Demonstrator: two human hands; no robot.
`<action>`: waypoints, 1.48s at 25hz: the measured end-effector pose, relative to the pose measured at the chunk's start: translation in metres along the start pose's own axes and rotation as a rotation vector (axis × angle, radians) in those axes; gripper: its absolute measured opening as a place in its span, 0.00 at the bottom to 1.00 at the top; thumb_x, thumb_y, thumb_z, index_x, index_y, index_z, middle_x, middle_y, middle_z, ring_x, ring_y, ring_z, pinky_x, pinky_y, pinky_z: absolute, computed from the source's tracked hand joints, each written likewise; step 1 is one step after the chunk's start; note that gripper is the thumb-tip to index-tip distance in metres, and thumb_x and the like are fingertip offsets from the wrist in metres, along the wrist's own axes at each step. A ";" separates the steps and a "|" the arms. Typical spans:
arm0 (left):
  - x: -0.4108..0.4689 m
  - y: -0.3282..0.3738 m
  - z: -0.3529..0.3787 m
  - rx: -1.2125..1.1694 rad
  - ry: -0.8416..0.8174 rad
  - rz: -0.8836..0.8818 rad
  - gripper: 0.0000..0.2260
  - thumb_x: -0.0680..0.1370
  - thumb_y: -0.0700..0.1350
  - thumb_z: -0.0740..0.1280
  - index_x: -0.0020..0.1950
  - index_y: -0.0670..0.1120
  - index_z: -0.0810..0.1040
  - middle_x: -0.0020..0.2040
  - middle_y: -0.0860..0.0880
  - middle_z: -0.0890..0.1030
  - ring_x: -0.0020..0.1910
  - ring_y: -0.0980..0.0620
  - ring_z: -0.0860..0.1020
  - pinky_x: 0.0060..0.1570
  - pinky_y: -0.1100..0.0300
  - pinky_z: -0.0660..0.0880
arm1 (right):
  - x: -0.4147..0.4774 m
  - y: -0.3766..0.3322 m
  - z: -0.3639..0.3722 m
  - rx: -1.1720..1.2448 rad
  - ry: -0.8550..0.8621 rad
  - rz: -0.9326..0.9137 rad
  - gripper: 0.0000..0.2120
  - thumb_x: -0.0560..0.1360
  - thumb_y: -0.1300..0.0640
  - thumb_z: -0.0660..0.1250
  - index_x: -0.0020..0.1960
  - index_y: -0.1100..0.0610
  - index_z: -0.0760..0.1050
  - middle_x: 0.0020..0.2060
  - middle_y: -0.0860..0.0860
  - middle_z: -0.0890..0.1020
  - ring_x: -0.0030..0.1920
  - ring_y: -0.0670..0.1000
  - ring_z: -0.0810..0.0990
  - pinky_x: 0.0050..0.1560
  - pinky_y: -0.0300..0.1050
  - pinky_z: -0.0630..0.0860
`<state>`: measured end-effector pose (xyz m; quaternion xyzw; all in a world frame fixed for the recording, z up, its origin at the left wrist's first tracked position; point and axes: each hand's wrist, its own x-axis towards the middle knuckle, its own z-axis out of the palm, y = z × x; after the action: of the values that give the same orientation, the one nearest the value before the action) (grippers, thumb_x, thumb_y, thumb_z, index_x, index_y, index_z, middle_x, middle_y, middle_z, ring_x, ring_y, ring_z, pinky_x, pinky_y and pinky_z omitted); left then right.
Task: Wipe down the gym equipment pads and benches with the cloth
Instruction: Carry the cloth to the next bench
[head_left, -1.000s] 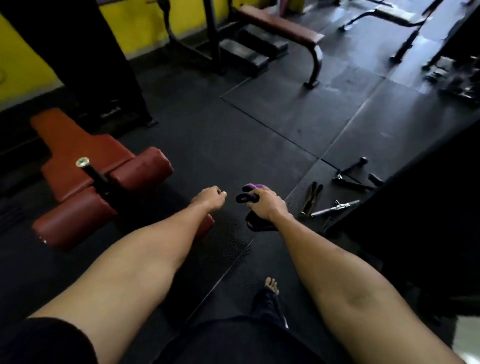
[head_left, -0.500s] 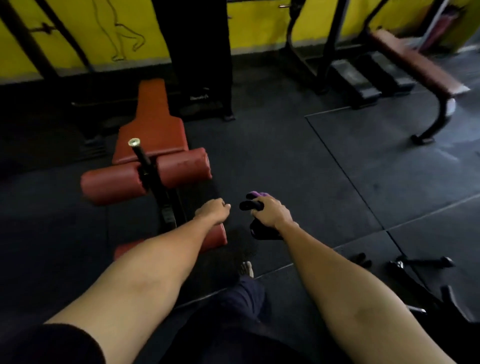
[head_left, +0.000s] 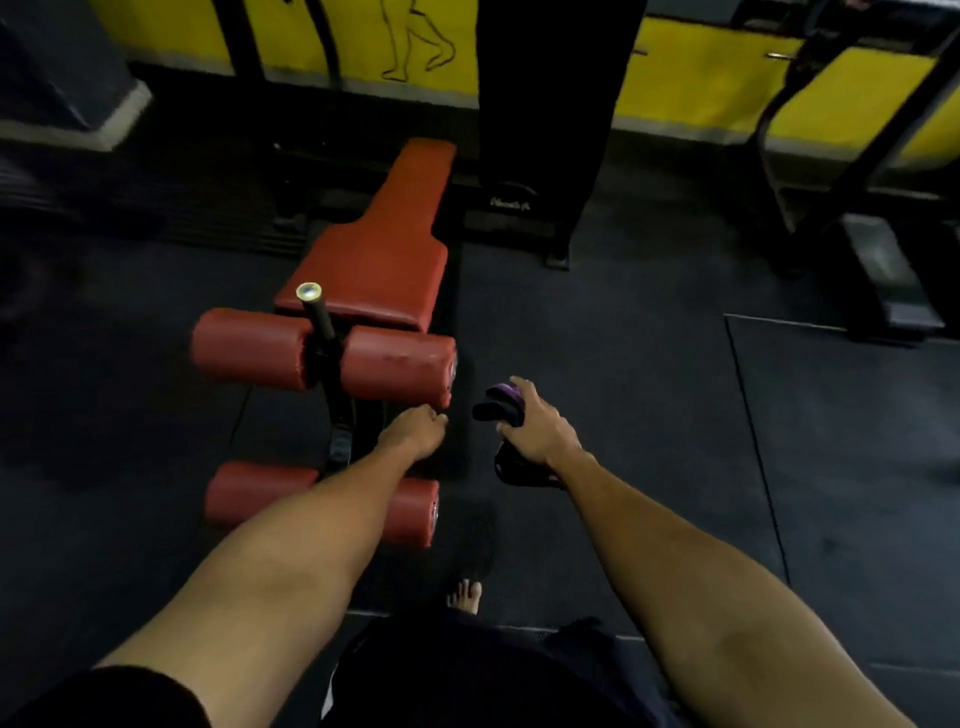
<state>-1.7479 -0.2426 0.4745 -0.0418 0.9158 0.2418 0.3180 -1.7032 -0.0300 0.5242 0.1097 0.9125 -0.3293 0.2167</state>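
Gripping a bunched purple-and-dark cloth (head_left: 500, 406), the right hand (head_left: 543, 434) hovers just right of the red cylindrical vinyl roller pad (head_left: 397, 366), cloth and pad apart. The pad's long axis runs left to right across the view, its end cap facing the cloth. The left hand (head_left: 415, 431), fingers curled with nothing seen in them, sits just below that end and nearer to it. The flat red vinyl bench pad (head_left: 384, 254) stretches away beyond the rollers. A short leftward sweep along the roller would likely begin the wipe

Right hand (head_left: 540, 432) hides much of the cloth (head_left: 494, 408)
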 end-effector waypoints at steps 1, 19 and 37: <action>0.006 0.002 -0.001 -0.043 0.012 -0.030 0.18 0.84 0.55 0.57 0.63 0.45 0.77 0.67 0.42 0.78 0.64 0.41 0.76 0.62 0.50 0.73 | 0.011 -0.006 -0.004 -0.006 -0.026 -0.024 0.37 0.77 0.48 0.70 0.79 0.41 0.55 0.70 0.53 0.76 0.63 0.62 0.79 0.63 0.59 0.76; 0.053 0.044 0.005 -0.557 0.329 -0.608 0.20 0.86 0.51 0.56 0.70 0.39 0.73 0.71 0.38 0.74 0.70 0.38 0.71 0.67 0.50 0.69 | 0.217 -0.072 -0.046 -0.404 -0.494 -0.665 0.30 0.77 0.49 0.69 0.77 0.40 0.64 0.75 0.48 0.69 0.66 0.59 0.77 0.63 0.52 0.73; 0.160 0.072 0.024 -1.254 0.808 -1.062 0.13 0.85 0.50 0.56 0.69 0.51 0.65 0.65 0.42 0.76 0.56 0.40 0.78 0.58 0.47 0.76 | 0.327 -0.057 0.015 -0.685 -0.752 -1.169 0.37 0.80 0.57 0.65 0.83 0.43 0.53 0.83 0.50 0.47 0.82 0.63 0.46 0.71 0.63 0.71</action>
<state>-1.8777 -0.1559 0.3917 -0.7038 0.5188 0.4838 -0.0381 -2.0058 -0.0642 0.3923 -0.5820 0.7381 -0.1047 0.3248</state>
